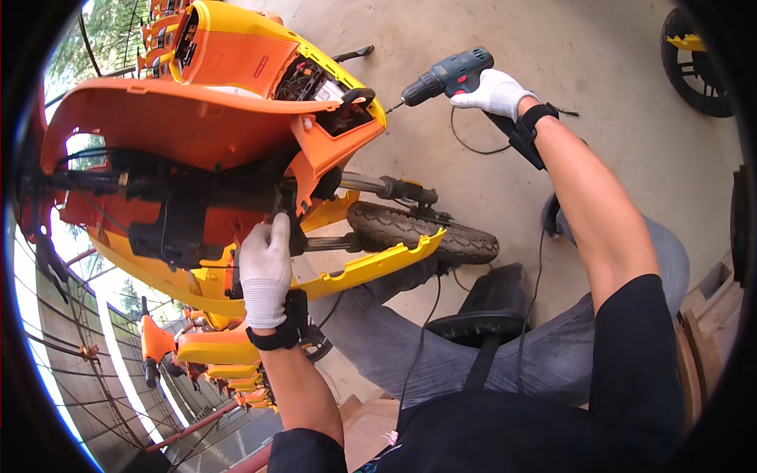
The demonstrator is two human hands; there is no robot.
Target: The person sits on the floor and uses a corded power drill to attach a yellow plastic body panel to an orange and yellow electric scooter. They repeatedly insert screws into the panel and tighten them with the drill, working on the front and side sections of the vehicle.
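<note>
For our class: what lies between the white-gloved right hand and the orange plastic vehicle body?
Head view: black chuck and slim bit of a blue-grey pistol-shaped drill.

A blue-grey and black plastic power drill with a red trigger area (457,71) is held aloft at far centre, tilted, its chuck toward the left. Its thin metal bit (396,107) points at the vehicle's yellow edge, the tip very close; contact cannot be told.

The orange and yellow plastic-bodied vehicle (189,126) fills the left, its front end facing right. A far-side opening (319,85) exposes dark wiring. 2 grey metal fork tubes (330,243) reach right toward a treaded black rubber tyre (422,235), beside a notched yellow plastic strip (371,267).
</note>
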